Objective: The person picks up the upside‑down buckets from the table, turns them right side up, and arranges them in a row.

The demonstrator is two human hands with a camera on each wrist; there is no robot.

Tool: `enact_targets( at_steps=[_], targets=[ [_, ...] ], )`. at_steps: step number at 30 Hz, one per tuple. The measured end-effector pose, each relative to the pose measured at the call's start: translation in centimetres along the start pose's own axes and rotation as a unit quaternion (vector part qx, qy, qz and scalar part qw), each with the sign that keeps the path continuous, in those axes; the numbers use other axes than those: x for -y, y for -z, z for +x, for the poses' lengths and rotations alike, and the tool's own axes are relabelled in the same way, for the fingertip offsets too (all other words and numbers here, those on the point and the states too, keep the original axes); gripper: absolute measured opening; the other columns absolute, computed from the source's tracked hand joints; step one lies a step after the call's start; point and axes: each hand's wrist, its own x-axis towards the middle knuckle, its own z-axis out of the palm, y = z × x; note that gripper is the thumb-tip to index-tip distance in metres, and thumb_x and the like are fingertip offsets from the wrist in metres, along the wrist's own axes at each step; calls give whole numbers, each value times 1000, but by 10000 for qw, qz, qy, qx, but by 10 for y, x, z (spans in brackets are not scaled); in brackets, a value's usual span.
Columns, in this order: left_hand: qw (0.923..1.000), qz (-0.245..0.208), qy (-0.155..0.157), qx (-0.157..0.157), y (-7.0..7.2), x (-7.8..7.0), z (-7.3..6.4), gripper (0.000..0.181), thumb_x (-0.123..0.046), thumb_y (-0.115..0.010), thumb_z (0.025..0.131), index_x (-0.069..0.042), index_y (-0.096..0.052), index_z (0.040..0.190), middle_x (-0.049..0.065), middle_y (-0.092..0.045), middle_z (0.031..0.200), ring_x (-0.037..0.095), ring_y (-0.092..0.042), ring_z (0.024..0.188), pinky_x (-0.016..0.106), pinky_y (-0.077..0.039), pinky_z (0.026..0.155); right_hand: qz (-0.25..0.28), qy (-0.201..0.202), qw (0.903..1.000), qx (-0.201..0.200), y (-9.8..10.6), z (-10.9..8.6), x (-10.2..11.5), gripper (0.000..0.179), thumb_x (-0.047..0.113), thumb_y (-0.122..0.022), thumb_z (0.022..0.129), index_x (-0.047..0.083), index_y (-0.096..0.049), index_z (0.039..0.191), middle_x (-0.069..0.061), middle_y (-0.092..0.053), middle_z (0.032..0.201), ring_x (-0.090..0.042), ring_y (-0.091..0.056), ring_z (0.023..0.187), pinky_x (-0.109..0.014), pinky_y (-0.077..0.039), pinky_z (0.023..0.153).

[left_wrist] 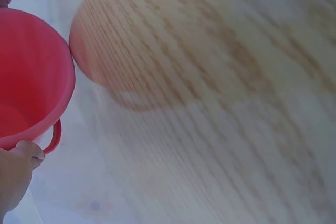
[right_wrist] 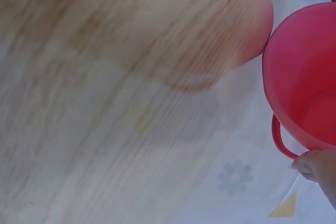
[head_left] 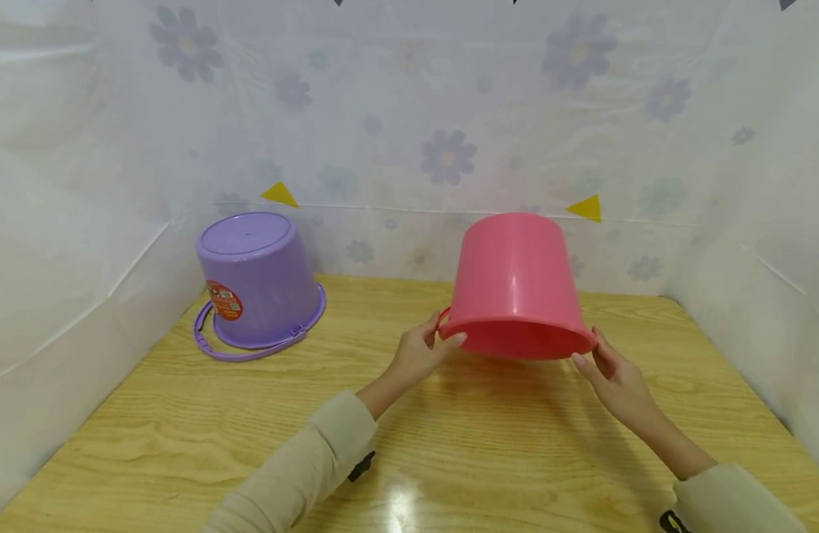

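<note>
A pink plastic bucket (head_left: 516, 266) is held bottom up and tilted, so that its red-looking inside shows below the near rim. My left hand (head_left: 419, 352) pinches the rim at its left side, thumb in front, where part of the pink handle (head_left: 444, 314) shows. On the opposite side, my right hand (head_left: 618, 385) grips the rim between thumb and fingers. Both wrist views look into the bucket's mouth, and the rim (left_wrist: 72, 72) meets its own reflection in the shiny tabletop. The handle loop (right_wrist: 276, 137) stands out from the rim beside the fingers.
A purple bucket (head_left: 269, 274) stands upside down at the left rear of the wood-grain table (head_left: 249, 437), a red round label on its side. Its purple handle (head_left: 232, 357) lies on the tabletop. White flower-patterned sheeting (head_left: 382, 111) encloses the back and sides.
</note>
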Motion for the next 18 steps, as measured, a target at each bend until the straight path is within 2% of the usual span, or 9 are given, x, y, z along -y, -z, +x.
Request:
enact_targets(
  at_steps=[8, 13, 15, 17, 18],
  targets=[
    [9999, 158, -63, -6, -1, -2, 1, 73, -39, -61, 87, 0, -32, 141, -6, -24, 50, 6, -15, 47, 19, -17, 44, 113, 97, 9998, -96, -1, -3, -1, 64, 12, -50, 96, -12, -13, 142, -32, -9, 149, 25, -21, 114, 5, -34, 81],
    [9999, 143, -23, 33, 0, -5, -1, 73, -40, -61, 88, -2, -30, 142, -7, -24, 48, 6, -13, 46, 20, -17, 43, -56, 91, 9996, -252, 0, -1, 2, 62, 14, -51, 95, -7, -17, 143, -30, -18, 147, 27, -23, 113, 6, -32, 82],
    [9999, 97, -39, 30, 0, -6, 0, 74, -42, -60, 88, -3, -30, 143, -7, -25, 47, 6, -13, 46, 20, -17, 44, -142, 64, 9995, -287, 0, -1, 3, 62, 15, -51, 95, -4, -18, 144, -28, -21, 146, 28, -23, 111, 6, -32, 82],
    [9999, 96, -44, -6, 0, -6, 1, 75, -44, -60, 87, -4, -30, 143, -7, -35, 49, 5, -13, 48, 20, -18, 45, -142, 23, 9995, -278, 0, -1, 3, 62, 15, -50, 96, -2, -17, 145, -27, -22, 146, 29, -24, 111, 5, -33, 82],
    [9999, 104, -46, -21, 0, -6, 1, 76, -45, -60, 87, -4, -30, 143, -7, -36, 50, 5, -13, 49, 20, -18, 45, -137, -8, 9996, -262, 1, -1, 2, 62, 16, -50, 96, -1, -17, 146, -26, -22, 146, 29, -24, 110, 5, -34, 81]
  ],
)
